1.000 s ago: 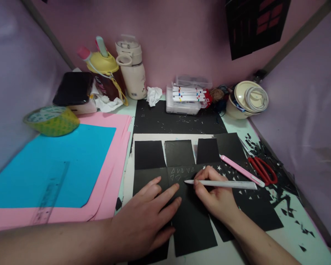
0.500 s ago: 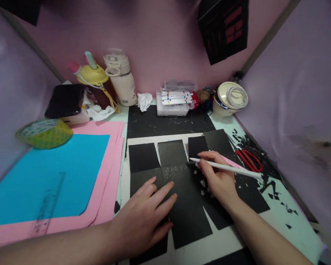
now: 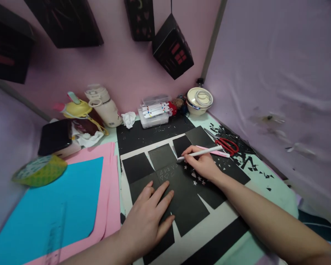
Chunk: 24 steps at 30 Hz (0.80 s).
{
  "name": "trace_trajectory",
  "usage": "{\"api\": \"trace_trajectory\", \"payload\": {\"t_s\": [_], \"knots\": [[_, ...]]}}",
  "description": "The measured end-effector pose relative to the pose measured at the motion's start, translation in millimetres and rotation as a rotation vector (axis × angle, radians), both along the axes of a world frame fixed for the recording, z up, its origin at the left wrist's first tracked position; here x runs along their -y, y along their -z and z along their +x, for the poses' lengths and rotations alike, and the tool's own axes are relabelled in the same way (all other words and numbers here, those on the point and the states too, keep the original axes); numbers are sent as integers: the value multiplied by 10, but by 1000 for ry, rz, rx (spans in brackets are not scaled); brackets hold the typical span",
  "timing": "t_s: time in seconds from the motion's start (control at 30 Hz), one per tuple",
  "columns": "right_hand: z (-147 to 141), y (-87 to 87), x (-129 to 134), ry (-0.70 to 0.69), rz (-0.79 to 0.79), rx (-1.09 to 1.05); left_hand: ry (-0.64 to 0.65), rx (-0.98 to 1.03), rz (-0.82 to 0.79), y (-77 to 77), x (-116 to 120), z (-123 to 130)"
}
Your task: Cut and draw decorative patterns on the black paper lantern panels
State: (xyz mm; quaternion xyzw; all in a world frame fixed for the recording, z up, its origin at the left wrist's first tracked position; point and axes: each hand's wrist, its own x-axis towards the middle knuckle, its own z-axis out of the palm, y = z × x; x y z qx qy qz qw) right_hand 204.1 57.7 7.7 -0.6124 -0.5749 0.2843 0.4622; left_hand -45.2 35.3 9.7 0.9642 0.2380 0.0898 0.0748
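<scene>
Black card [image 3: 187, 206] with slits along its edges lies on a white sheet in front of me. My left hand [image 3: 151, 206] rests on it, palm down with fingers spread. In my right hand [image 3: 201, 162] is a white pen [image 3: 204, 152], gripped near its tip, which is at the card's upper middle. Small pale triangles and other outlines [image 3: 167, 172] are drawn between my hands. Star-shaped and heart-shaped holes [image 3: 193, 175] show beside my right hand. A pink craft knife [image 3: 220, 152] lies just behind that hand, next to red-handled scissors [image 3: 227, 146].
Black paper scraps [image 3: 248, 162] litter the right side. Blue sheet [image 3: 79, 191], pink paper [image 3: 106, 206], a clear ruler [image 3: 56, 232] and a tape roll [image 3: 41, 171] are at left. Behind stand a bottle [image 3: 105, 108], a marker case [image 3: 156, 114] and a lidded tub [image 3: 200, 101]. Black boxes [image 3: 173, 48] hang above.
My view has turned to the right and tilted up, showing more hanging boxes. My right hand still holds the pen at the row of outlines; my left hand stays flat on the card.
</scene>
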Motion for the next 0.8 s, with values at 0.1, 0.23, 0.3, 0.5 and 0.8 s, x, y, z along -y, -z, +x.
{"api": "trace_trajectory", "payload": {"t_s": [0.1,0.23,0.3,0.5,0.8], "knots": [[-23,-100,67,13,-32,-65,1,-2,13,-10,-2,-1],[-43,-162,169,-90,-117,-88,5,4,28,-12,-3,-4],[-49,-115,187,-87,-93,-65,12,4,36,-14,-4,-3],[-33,92,154,-34,13,-21,15,24,33,-22,-5,9],[17,84,214,-71,5,54,7,65,26,34,-53,2]]}}
